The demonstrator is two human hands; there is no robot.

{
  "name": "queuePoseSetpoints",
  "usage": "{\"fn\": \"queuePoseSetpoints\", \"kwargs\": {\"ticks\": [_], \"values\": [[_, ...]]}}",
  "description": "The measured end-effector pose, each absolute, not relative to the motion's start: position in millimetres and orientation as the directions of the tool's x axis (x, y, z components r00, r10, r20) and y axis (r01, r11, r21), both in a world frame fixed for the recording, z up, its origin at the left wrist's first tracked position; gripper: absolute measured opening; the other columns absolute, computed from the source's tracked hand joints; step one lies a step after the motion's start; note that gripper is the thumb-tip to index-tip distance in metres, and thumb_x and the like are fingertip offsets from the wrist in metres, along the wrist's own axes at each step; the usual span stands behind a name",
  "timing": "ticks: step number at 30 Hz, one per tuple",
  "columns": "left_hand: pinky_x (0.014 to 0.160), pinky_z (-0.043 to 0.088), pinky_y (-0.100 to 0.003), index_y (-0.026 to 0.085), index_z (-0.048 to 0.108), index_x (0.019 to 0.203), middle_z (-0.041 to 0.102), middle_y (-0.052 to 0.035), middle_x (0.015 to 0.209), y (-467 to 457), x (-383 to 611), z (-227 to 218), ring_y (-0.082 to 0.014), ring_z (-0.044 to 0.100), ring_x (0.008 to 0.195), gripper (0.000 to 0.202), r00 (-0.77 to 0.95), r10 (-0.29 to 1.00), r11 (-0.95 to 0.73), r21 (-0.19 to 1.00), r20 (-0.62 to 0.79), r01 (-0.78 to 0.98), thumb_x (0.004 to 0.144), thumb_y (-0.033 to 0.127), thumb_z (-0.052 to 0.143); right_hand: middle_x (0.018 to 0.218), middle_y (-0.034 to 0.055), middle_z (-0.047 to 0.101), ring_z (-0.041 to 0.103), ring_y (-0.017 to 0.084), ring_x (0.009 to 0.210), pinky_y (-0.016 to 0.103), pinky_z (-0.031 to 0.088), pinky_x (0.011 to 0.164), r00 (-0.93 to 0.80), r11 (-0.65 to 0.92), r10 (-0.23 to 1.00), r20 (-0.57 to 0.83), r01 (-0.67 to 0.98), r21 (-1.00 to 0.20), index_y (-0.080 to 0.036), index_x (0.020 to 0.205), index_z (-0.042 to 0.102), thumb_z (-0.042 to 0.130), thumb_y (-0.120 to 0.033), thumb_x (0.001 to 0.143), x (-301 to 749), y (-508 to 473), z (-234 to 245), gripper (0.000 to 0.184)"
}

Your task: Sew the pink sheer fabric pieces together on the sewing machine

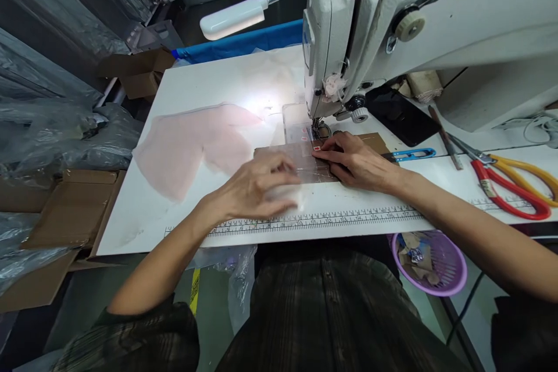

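Observation:
My right hand (355,163) is just in front of the sewing machine's presser foot (315,128). Its fingertips are closed on a small label (317,149) with a red mark, over sheer pale fabric (300,157). Another small red mark shows on the fabric close to the foot. Under the hand and fabric lies a brown cardboard piece (374,140). My left hand (261,183), somewhat blurred, hovers at the fabric's left side, thumb and fingers apart. A larger sheer pink fabric piece (187,145) is spread on the left of the white table (139,221).
Right of the needle lie a black phone (401,113), blue thread snips (414,154) and scissors (514,180) with red and yellow handles. A ruler strip (314,221) runs along the front edge. A lamp (235,17) hangs above; a purple basket (455,270) stands below.

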State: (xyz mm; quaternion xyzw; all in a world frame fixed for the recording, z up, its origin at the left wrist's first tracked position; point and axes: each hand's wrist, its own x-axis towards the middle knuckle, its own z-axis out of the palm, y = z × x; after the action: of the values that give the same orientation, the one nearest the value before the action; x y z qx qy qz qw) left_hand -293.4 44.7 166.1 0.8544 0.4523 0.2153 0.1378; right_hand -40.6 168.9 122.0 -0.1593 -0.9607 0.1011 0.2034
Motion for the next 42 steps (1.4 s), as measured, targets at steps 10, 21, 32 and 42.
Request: {"fn": "queuePoseSetpoints", "kwargs": {"ticks": [10,21,32,42], "values": [[0.072,0.061,-0.028,0.016,0.076,0.097,0.071,-0.0118,0.110,26.9,-302.7,168.3,-0.0171,0.070,0.092,0.013,0.580,0.784,-0.572,0.619,0.220,0.538,0.093,0.023,0.066,0.116,0.0164,0.062,0.055,0.031,0.105,0.051,0.052,0.089,-0.868,0.923,0.383,0.316,0.348,-0.163,-0.019,0.131,0.064,0.044,-0.016,0.090,-44.3,162.9,122.3,0.046],[0.070,0.060,-0.032,0.012,0.067,0.092,0.075,-0.0091,0.092,31.4,-279.0,158.6,-0.0172,0.070,0.081,0.010,0.727,0.554,-0.828,0.176,0.406,0.533,0.095,0.016,0.059,0.118,0.0144,0.062,0.054,0.029,0.106,0.047,0.049,0.090,-0.884,0.934,0.350,0.311,0.304,-0.187,-0.021,0.133,0.065,0.045,-0.018,0.092,-41.1,160.2,127.6,0.045],[0.074,0.058,-0.031,0.014,0.066,0.083,0.073,-0.0092,0.091,38.7,-262.8,145.5,-0.0153,0.067,0.081,0.016,0.701,0.549,-0.822,0.141,0.455,0.552,0.095,0.016,0.056,0.113,0.0134,0.064,0.060,0.025,0.100,0.040,0.052,0.084,-0.888,0.889,0.401,0.226,0.318,-0.328,-0.022,0.129,0.067,0.045,-0.021,0.092,-38.3,184.6,141.8,0.043],[0.068,0.052,-0.029,0.018,0.061,0.075,0.074,-0.0035,0.086,33.4,-264.8,140.7,-0.0139,0.063,0.073,0.015,0.690,0.530,-0.815,0.070,0.494,0.576,0.091,0.018,0.060,0.114,0.0125,0.062,0.055,0.027,0.104,0.044,0.046,0.086,-0.887,0.935,0.328,0.324,0.256,-0.245,-0.028,0.127,0.070,0.047,-0.028,0.095,-35.0,180.0,123.8,0.039]]}}
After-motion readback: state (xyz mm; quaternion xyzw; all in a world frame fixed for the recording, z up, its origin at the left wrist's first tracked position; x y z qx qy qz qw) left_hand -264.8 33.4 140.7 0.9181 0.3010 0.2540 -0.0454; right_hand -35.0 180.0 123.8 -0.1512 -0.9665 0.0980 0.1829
